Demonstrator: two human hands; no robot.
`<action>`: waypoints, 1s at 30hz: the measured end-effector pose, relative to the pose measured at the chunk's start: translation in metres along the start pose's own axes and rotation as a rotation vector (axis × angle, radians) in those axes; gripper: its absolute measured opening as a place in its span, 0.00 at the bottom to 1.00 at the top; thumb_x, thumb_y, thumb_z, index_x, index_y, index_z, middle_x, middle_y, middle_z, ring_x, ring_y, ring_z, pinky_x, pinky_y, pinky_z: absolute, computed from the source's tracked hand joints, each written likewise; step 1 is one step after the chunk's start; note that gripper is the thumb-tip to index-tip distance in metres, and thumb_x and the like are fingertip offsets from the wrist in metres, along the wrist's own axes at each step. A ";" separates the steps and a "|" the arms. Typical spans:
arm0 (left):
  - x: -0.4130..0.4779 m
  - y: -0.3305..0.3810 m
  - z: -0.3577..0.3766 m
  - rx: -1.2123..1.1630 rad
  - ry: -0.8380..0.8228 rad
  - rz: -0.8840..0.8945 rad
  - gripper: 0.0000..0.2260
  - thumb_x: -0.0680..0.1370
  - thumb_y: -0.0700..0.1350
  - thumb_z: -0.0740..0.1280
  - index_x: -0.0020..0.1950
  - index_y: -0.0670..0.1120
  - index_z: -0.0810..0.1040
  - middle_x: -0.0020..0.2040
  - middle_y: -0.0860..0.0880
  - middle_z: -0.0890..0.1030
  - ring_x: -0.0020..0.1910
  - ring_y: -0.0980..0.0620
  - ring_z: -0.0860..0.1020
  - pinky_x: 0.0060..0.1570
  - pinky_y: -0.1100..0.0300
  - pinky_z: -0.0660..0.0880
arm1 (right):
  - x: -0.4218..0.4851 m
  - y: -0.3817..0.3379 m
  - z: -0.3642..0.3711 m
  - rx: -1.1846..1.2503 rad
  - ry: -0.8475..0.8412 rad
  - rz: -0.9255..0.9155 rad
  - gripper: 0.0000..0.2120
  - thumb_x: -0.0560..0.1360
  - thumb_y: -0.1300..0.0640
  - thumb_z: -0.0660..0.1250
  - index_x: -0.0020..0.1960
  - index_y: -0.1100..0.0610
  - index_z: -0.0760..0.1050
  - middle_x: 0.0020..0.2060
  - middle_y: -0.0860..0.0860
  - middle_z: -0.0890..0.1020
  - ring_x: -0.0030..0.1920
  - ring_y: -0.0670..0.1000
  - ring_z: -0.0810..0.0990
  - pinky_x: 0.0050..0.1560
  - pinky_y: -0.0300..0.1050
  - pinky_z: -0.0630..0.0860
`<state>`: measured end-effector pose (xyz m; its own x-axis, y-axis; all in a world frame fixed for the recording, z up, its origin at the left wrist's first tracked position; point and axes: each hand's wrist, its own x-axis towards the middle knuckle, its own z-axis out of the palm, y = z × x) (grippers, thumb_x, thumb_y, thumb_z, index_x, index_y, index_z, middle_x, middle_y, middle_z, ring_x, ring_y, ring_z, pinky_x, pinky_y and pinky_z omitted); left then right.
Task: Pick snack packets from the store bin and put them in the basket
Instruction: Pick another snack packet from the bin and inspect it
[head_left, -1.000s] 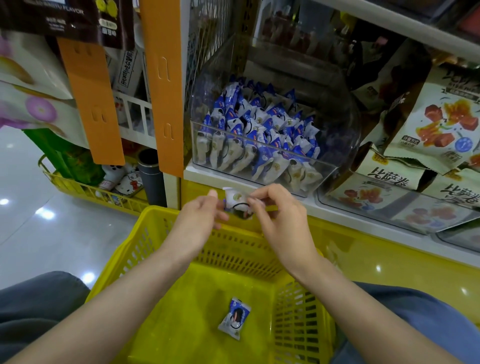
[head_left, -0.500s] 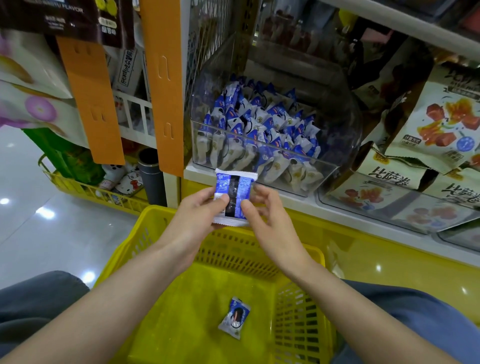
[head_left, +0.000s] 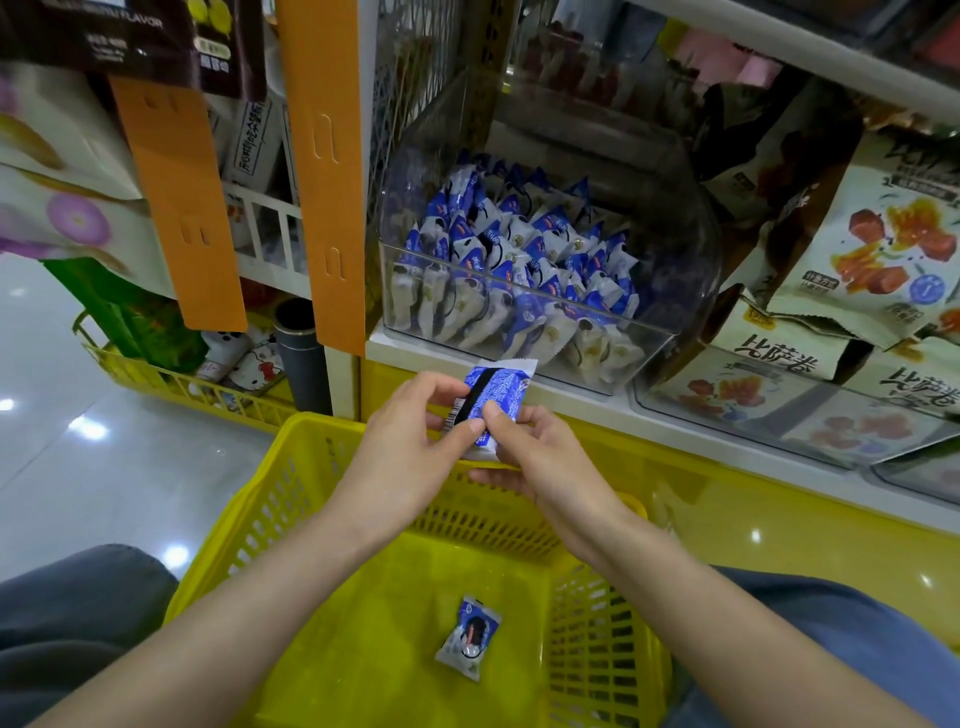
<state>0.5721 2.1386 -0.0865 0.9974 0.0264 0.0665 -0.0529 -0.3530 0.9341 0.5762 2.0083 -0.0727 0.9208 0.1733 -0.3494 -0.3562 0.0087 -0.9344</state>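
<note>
Gleaming floor tiles (head_left: 130, 483) (light spots (head_left: 85, 430)) flank the yellow basket (head_left: 260, 519).

Printed in white capitals on the dark bag (head_left: 104, 36) at top left: "FLAVOR", with the word before it cut off and the smaller lines beneath too fine to read. Written large in black on the beige bags (head_left: 779, 358) at right: "比萨卷". On the big pouch (head_left: 893, 244) above them, a blue disc and a dark label, both illegible. Down the white pack (head_left: 249, 140) beside the orange strip (head_left: 176, 208), a column of Chinese characters, not readable. On the packet (head_left: 501, 392), a barcode at its left edge and dense white print on blue, too small to make out. Hello Kitty face on a white item (head_left: 260, 366) at lower left.
</note>
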 end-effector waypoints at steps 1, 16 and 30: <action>0.000 0.000 0.000 0.004 0.000 0.005 0.09 0.75 0.41 0.68 0.51 0.52 0.73 0.52 0.53 0.78 0.45 0.56 0.77 0.41 0.69 0.73 | 0.000 0.000 0.001 0.014 0.003 -0.007 0.09 0.76 0.56 0.64 0.54 0.60 0.72 0.36 0.48 0.81 0.33 0.42 0.80 0.38 0.40 0.80; -0.001 -0.005 -0.010 0.424 -0.014 0.131 0.11 0.80 0.46 0.58 0.61 0.45 0.71 0.48 0.46 0.79 0.47 0.47 0.77 0.46 0.53 0.74 | -0.002 0.012 0.004 -0.367 -0.085 -0.229 0.15 0.75 0.59 0.65 0.60 0.52 0.65 0.54 0.55 0.80 0.50 0.57 0.82 0.48 0.55 0.80; -0.001 0.001 -0.017 0.586 0.025 0.195 0.12 0.81 0.49 0.52 0.48 0.44 0.70 0.35 0.49 0.72 0.34 0.47 0.70 0.33 0.56 0.66 | -0.002 0.017 -0.002 -0.650 -0.172 -0.316 0.17 0.76 0.54 0.66 0.60 0.44 0.63 0.54 0.45 0.78 0.52 0.47 0.79 0.56 0.48 0.77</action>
<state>0.5705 2.1540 -0.0794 0.9703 -0.0705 0.2313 -0.1913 -0.8087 0.5562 0.5682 2.0060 -0.0880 0.9067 0.4117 -0.0915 0.1365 -0.4919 -0.8599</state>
